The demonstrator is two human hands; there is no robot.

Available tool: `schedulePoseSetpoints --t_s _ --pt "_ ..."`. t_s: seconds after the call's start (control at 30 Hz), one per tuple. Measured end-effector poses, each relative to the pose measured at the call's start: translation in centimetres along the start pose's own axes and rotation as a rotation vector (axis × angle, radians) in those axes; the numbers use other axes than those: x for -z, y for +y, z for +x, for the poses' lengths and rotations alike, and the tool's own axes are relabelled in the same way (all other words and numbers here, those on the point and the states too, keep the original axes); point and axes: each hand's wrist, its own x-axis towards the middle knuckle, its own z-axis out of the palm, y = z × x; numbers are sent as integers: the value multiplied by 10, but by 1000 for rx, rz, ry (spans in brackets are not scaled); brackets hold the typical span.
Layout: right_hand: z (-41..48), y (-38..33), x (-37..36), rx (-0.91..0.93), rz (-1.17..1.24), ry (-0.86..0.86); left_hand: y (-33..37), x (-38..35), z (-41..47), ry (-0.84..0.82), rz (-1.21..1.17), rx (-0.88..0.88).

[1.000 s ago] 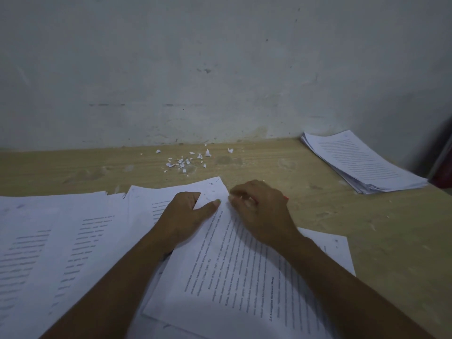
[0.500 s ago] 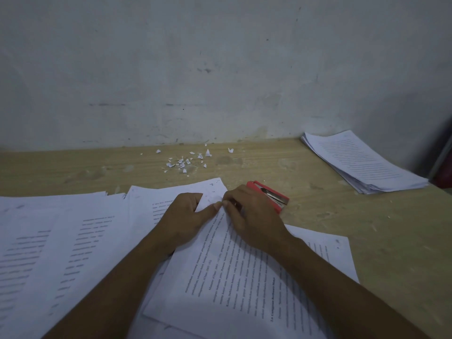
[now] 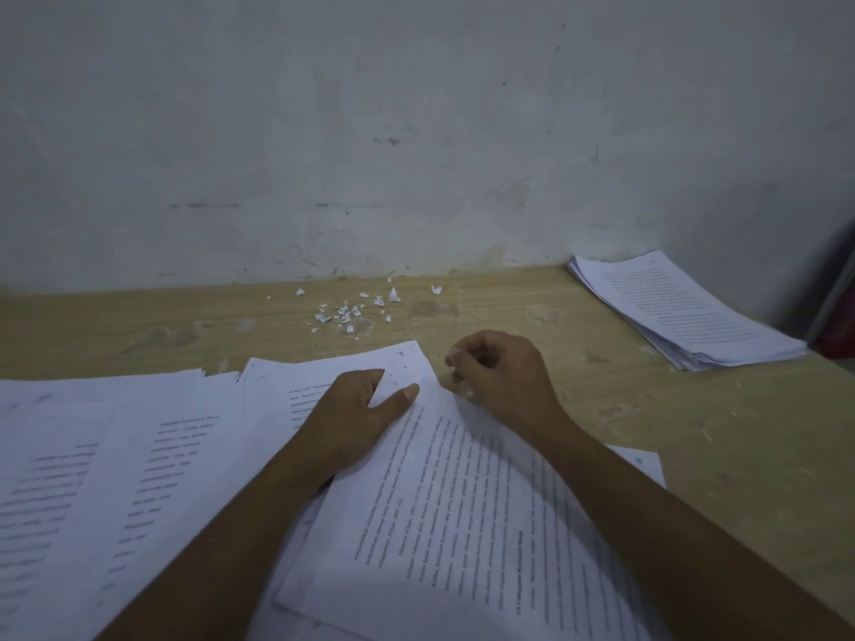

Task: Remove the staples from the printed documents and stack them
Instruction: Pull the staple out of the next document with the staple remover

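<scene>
Holding document (image 3: 462, 501) corner, left fingers (image 3: 365, 380), right hand (image 3: 504, 377) curled beside

We see two bare forearms reaching in over the near edge of the table (image 3: 721, 437), uncovered as far as they show. The left hand (image 3: 356, 409) has a short-trimmed thumbnail; the right hand (image 3: 504, 377) has rounded knuckles.
</scene>
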Motion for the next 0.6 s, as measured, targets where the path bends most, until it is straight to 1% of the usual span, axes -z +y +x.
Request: schedulePoseSetpoints --t_s 0.13,0.23,0.3,0.37,0.47,0.53,0.6 --pt "41 -20 -13 -8 -120 -78 0 1 3 -76 91 13" --pt "81 -30 -30 15 -198 -149 4 0 3 -39 163 87" --pt "105 -35 -42 53 -256 -193 5 -2 3 -24 132 44" --pt "123 -40 -55 103 -343 -233 6 -2 2 -40 113 41" --pt "141 -46 -68 164 -476 -302 5 0 3 -94 66 123" --pt "145 -50 -73 174 -516 -338 5 4 4 -144 3 153" --pt "147 -53 -74 195 -525 -332 5 8 5 -197 -106 178"
